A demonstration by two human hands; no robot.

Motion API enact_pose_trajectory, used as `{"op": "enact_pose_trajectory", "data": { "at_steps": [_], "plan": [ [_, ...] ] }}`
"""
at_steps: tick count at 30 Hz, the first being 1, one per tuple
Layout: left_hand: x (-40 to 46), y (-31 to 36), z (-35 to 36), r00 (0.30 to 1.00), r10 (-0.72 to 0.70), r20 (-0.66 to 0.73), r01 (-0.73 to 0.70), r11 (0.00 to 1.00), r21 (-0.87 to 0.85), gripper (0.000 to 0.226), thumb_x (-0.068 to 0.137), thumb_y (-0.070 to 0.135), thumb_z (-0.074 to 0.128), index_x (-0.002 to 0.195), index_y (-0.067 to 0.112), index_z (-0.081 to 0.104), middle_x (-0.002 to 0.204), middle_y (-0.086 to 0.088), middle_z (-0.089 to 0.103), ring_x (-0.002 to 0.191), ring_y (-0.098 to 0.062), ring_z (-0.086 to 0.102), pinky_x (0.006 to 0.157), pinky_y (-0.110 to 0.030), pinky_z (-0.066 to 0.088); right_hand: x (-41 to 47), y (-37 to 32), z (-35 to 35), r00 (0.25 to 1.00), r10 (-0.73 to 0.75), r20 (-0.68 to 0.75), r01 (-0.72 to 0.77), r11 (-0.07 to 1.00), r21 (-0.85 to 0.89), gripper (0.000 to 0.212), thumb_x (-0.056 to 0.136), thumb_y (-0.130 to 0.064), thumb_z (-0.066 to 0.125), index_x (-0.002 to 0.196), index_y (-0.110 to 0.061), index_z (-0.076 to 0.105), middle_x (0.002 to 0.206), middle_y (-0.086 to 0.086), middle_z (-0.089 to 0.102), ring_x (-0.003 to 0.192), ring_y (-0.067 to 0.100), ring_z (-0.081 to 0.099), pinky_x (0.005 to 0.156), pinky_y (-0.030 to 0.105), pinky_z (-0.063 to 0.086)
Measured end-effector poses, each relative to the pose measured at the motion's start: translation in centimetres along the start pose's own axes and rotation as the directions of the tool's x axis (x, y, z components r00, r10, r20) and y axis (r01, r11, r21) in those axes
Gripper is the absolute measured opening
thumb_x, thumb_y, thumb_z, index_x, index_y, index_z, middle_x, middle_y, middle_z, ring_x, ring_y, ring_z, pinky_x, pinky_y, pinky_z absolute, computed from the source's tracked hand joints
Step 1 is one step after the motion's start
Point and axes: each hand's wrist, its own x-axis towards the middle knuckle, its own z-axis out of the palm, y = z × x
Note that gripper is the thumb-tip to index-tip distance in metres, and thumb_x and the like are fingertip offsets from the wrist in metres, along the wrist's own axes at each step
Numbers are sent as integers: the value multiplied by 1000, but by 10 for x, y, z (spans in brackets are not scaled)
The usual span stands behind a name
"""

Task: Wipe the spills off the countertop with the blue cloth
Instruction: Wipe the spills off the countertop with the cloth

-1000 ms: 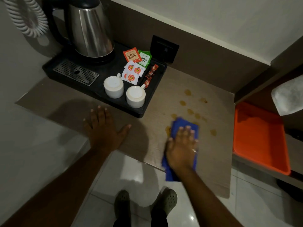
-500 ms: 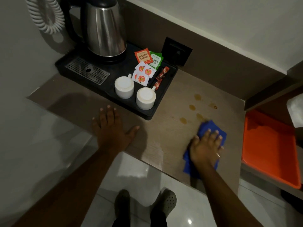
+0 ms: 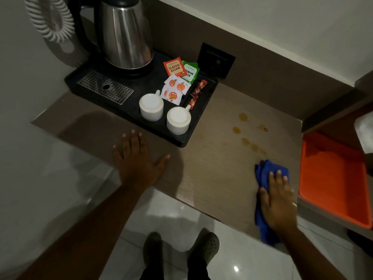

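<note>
Blue and bunched, the cloth (image 3: 264, 174) lies on the wood-grain countertop (image 3: 218, 168) under the right hand (image 3: 277, 201), close to the counter's front edge and just beside the orange tray (image 3: 333, 178). Its crumpled upper part sticks out beyond and to the left of the fingertips (image 3: 279, 172), while a lower fold hangs past the counter edge below the wrist. The right hand rests flat on the cloth, palm down, its fingers extended and lying close together, pressing rather than pinching the fabric.

Several amber spills (image 3: 245, 141) dot the countertop beyond the cloth, farther from the orange tray's near corner and toward the back wall; the nearest drops sit just beyond the cloth's top edge, not covered by it.

The left hand (image 3: 137, 160) is well apart from the cloth, laid palm down on the bare countertop with fingers spread and thumb angled outward, holding nothing. Its fingertips lie just in front of the black tray (image 3: 201, 122), which carries two white cups (image 3: 151, 107), tea sachets (image 3: 175, 67) and a steel kettle (image 3: 126, 35).
</note>
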Motion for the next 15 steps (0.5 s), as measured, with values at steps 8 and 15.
{"op": "enact_pose_trajectory", "data": {
  "at_steps": [8, 15],
  "plan": [
    [-1, 3, 3, 1000, -1, -14, 1, 1000, 26, 97, 84, 73, 31, 150, 3, 28, 161, -22, 24, 148, -43, 19, 115, -64, 13, 32, -173, 24, 995, 100, -23, -99, 995, 27, 68, 96, -39, 30, 150, -8, 3, 160, 16, -3, 146, 34, -6, 117, 54, -2],
    [0, -1, 2, 1000, 7, 8, -7, 999, 37, 102, 81, 75, 28, 152, 2, 22, 161, -24, 22, 148, -45, 17, 115, -66, 12, -38, -165, 44, 874, -483, 52, 486, 871, -71, 62, 95, -43, 29, 150, -17, 16, 160, 6, 13, 148, 25, 3, 118, 49, 9]
  ]
}}
